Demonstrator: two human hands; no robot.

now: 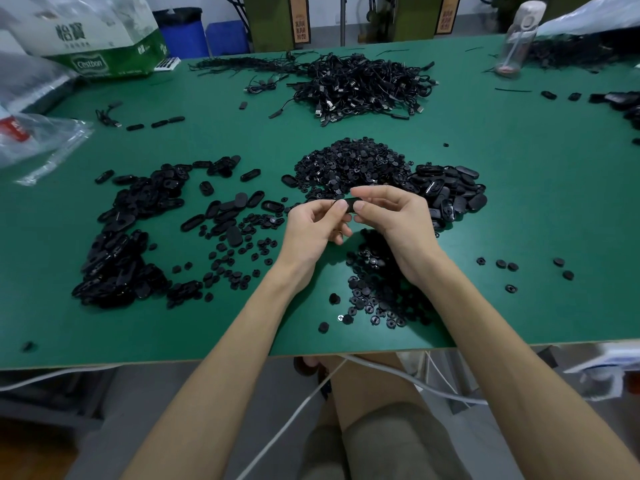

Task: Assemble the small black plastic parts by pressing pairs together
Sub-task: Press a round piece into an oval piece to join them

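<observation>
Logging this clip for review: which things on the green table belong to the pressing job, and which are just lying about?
In use: left hand and right hand pinching one black part; round-piece heap; oval shells.

Lying about: cable pile, water bottle, green-printed bag, plastic bag.

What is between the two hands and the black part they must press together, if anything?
Nothing visible. The left hand and right hand both pinch the black part directly, above the green table, clear of the piles.
</observation>
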